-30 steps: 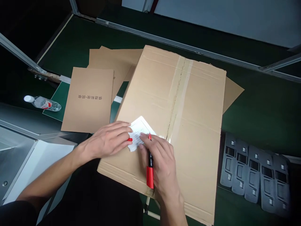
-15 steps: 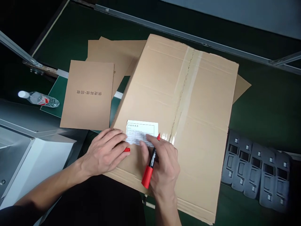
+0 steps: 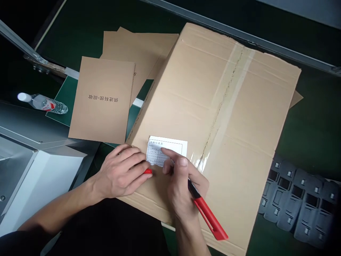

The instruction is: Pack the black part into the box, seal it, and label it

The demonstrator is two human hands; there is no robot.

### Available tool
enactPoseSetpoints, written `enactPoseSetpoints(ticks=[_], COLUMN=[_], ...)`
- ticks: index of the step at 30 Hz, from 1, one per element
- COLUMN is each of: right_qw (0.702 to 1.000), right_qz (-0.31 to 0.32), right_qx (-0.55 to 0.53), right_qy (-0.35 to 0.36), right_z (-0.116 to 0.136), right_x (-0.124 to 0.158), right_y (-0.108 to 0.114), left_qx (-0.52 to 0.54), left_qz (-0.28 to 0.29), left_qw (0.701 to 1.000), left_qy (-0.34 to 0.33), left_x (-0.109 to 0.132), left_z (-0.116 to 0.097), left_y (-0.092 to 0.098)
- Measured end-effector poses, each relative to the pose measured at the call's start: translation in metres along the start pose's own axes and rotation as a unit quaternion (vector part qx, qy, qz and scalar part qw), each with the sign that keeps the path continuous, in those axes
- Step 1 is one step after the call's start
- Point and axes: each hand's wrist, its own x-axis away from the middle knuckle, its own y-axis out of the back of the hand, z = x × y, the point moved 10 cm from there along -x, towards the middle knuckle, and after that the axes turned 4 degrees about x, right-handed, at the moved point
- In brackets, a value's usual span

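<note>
My right hand (image 3: 186, 185) grips a black and red marker (image 3: 206, 209). Its red, clipped end points down to the right; the writing end is hidden behind my fingers, over a printed white paper slip (image 3: 170, 146). The slip lies on the near left part of a large taped cardboard box (image 3: 239, 149). My left hand (image 3: 125, 172) rests on the box at the slip's left edge, fingers curled together. A small red marker cap (image 3: 148, 171) pokes out from under those fingers.
Flat brown cardboard pieces (image 3: 102, 117), one with printed characters, lie left of the box. A water bottle (image 3: 44, 103) lies further left, beyond a grey metal cabinet (image 3: 55, 170). Several dark grey plastic parts (image 3: 301, 202) sit at the right.
The marker has turned in my right hand: its clipped red end has swung from lower left to lower right. The view has shifted slightly. My left hand stays beside the slip.
</note>
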Motion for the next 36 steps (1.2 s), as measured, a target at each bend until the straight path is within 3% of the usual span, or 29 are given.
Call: enactPoseSetpoints(ticks=[6, 12, 25, 31, 36], right_qw=[0.999, 1.000, 0.997, 0.995, 0.995], right_qz=[-0.039, -0.006, -0.036, -0.059, -0.071], right_qx=[-0.032, -0.003, 0.047, 0.042, 0.056], right_qy=[-0.011, 0.028, 0.047, 0.065, 0.045], right_z=[-0.003, 0.009, 0.002, 0.010, 0.008], right_x=[-0.003, -0.004, 0.005, 0.004, 0.002], right_y=[0.008, -0.001, 0.000, -0.001, 0.000], left_qx=[-0.003, 0.007, 0.005, 0.009, 0.010], left_qz=[-0.006, -0.008, -0.022, -0.033, -0.035], left_qw=[1.000, 1.000, 0.999, 0.999, 0.999], left_qy=[0.019, 0.015, 0.027, 0.025, 0.027], left_x=[-0.001, -0.004, -0.001, -0.003, -0.004], left_z=[0.003, 0.003, 0.006, 0.006, 0.006], left_y=[-0.001, 0.000, 0.001, 0.002, 0.003])
